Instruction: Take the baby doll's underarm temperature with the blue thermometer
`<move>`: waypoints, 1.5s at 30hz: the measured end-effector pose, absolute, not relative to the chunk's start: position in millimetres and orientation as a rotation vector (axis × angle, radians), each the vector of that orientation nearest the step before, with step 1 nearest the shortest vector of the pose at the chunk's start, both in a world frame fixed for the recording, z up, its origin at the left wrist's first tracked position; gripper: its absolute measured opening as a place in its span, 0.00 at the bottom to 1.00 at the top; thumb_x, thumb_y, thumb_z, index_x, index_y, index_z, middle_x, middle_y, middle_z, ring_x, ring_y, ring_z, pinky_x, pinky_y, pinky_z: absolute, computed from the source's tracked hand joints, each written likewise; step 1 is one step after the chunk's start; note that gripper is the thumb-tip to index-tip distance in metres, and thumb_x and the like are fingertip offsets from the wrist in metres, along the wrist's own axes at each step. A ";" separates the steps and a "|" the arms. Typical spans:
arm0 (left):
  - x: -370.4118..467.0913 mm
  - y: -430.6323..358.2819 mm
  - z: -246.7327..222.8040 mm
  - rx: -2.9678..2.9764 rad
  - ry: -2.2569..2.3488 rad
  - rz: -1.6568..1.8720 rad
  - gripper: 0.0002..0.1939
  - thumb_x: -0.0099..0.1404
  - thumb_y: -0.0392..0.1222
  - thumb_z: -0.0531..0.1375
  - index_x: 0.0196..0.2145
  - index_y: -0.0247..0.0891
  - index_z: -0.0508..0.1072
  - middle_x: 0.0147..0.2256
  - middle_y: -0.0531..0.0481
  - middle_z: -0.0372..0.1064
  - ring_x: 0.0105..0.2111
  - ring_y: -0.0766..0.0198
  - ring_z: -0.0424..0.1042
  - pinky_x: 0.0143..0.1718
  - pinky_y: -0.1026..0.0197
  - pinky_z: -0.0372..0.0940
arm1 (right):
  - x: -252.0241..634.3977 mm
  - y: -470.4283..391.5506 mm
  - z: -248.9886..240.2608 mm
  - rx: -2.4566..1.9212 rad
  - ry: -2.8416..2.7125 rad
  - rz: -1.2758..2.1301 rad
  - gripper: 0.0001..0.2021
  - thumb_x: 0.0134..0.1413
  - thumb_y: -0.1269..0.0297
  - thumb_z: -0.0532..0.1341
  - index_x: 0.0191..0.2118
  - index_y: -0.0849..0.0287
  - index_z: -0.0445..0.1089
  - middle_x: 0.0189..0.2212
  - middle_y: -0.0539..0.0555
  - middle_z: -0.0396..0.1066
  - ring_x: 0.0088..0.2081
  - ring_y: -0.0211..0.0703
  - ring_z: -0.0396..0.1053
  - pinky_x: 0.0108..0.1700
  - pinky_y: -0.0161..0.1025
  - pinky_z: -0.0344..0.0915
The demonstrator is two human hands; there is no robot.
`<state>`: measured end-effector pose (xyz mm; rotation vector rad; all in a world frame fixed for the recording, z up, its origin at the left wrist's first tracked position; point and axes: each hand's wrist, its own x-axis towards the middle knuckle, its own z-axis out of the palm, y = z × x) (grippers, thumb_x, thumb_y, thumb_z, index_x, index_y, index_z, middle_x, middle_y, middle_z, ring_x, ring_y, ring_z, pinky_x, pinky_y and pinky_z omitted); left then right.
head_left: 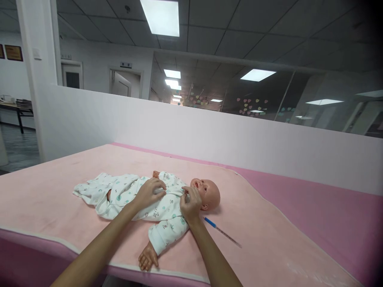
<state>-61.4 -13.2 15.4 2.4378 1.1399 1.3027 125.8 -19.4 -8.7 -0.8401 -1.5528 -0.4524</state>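
Doll of tan plastic [210,194] has arms inside white, green-printed cloth suit [166,205], leg gap open. At its chest, left hand [149,193] and right hand [190,203] bend fingers; can't tell if they're pinching.

A peach-pink mat [269,247] with pale edging lies over a darker pink padded bed [314,203]. On the mat, at the near right, rests a slim stick [223,232] with a blue end. Along the far side runs a low white wall [209,129]; above it, toward the right, dark glass [215,83] carries heart-shaped stickers [249,107] and reflects lights. Far beyond are a partly open white door [121,83] under a small sign [126,65], and a dark-paned door [72,79] farther left. Bright light panels [163,18] sit in the grey ceiling [209,16]. At the far left, a dark-legged desk [14,106] bears a stack [24,103] below a framed plaque [13,52].
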 end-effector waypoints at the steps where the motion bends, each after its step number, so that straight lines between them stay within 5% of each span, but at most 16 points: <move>1: -58.7 -15.4 15.4 2.484 1.159 1.303 0.07 0.58 0.43 0.56 0.32 0.43 0.72 0.37 0.52 0.71 0.40 0.60 0.67 0.44 0.58 0.58 | 125.9 -19.2 -8.9 -0.839 -1.555 -0.447 0.11 0.44 0.79 0.51 0.31 0.59 0.65 0.25 0.51 0.67 0.30 0.40 0.64 0.34 0.39 0.63; 19: -47.6 -21.5 13.9 2.522 1.166 1.319 0.04 0.59 0.37 0.52 0.30 0.40 0.66 0.32 0.51 0.69 0.35 0.61 0.66 0.39 0.59 0.58 | 126.2 -20.3 -8.8 -0.859 -1.586 -0.405 0.11 0.44 0.78 0.50 0.29 0.59 0.65 0.24 0.51 0.66 0.30 0.40 0.63 0.34 0.38 0.61; 27: -49.0 -21.3 11.9 2.295 1.248 1.335 0.06 0.60 0.44 0.54 0.28 0.40 0.67 0.28 0.53 0.71 0.28 0.64 0.69 0.30 0.64 0.59 | 126.5 -19.7 -9.7 -0.861 -1.592 -0.403 0.10 0.44 0.78 0.50 0.28 0.59 0.65 0.24 0.52 0.66 0.30 0.40 0.62 0.33 0.37 0.61; 45: -48.4 -16.6 12.3 2.399 1.415 1.223 0.11 0.63 0.43 0.49 0.34 0.45 0.71 0.31 0.54 0.74 0.30 0.63 0.70 0.29 0.65 0.56 | 126.7 -17.9 -11.9 -0.896 -1.628 -0.427 0.11 0.41 0.79 0.49 0.27 0.58 0.65 0.23 0.51 0.64 0.28 0.40 0.61 0.31 0.37 0.58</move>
